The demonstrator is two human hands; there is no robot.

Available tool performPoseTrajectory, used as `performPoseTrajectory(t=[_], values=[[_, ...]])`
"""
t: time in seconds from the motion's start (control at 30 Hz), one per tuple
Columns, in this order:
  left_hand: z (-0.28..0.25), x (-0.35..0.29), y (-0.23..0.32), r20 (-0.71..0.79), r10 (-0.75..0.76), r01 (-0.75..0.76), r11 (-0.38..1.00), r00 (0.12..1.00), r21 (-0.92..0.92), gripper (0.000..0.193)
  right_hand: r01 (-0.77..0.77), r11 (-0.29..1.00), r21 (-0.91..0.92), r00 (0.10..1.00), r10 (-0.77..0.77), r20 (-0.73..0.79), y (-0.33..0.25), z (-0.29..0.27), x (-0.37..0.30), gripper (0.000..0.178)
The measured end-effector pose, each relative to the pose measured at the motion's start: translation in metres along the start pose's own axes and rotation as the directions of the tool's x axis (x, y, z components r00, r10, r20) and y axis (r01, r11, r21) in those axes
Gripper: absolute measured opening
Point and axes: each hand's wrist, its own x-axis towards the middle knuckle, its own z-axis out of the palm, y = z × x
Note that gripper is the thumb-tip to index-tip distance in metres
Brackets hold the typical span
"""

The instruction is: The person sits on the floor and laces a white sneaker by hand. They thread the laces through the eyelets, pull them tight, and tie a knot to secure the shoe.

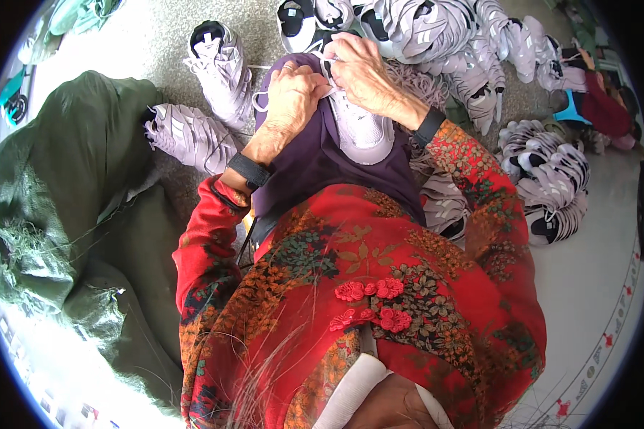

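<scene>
A pale lilac sneaker point(365, 132) rests on my lap over purple trousers point(293, 161), its toe pointing toward me. My left hand point(291, 99) is closed at the left side of its opening, pinching a white shoelace point(260, 101) that loops out past the hand. My right hand point(361, 70) reaches over the top of the shoe with fingers bent and pinched at the lacing. Lace also shows between the two hands, close to the shoe's tongue. The right fingertips are partly hidden, as is the upper part of the shoe.
Stacked pale sneakers point(436, 32) lie ahead and to the right, with another pile point(551, 175) farther right. Two groups of nested sneakers point(222, 82) point(193, 139) sit left of my knee. A large green sack point(71, 193) fills the left side. A dark red item point(608, 104) lies far right.
</scene>
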Motion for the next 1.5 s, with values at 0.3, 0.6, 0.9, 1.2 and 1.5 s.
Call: performPoseTrajectory(t=[0.3, 0.6, 0.9, 1.2, 1.5], values=[[-0.001, -0.001, 0.002, -0.026, 0.248, -0.238, 0.950, 0.968, 0.204, 0.014, -0.152, 0.876, -0.457, 0.981, 0.080, -0.174, 0.140, -0.146, -0.066, 0.012], [0.004, -0.008, 0.006, 0.120, -0.033, 0.023, 0.996, 0.992, 0.082, 0.019, -0.349, 0.210, 0.913, 0.390, 0.919, -0.063, 0.157, -0.147, -0.079, 0.012], [-0.018, -0.006, 0.017, 0.798, -0.081, 0.594, -0.624, 0.597, -0.507, 0.011, 0.270, -0.282, 0.921, 0.810, 0.583, -0.059, 0.161, -0.160, -0.046, 0.010], [0.006, -0.021, 0.031, 0.639, -0.064, 0.245, -0.891, 0.766, -0.383, 0.015, 0.067, -0.014, 0.998, 0.498, 0.867, -0.022, 0.197, -0.191, -0.094, 0.005], [-0.011, 0.008, 0.022, 0.173, -0.457, 0.389, 0.437, 0.873, -0.811, 0.025, -0.271, 0.375, 0.887, 0.286, 0.911, -0.298, 0.211, -0.227, -0.062, 0.014]])
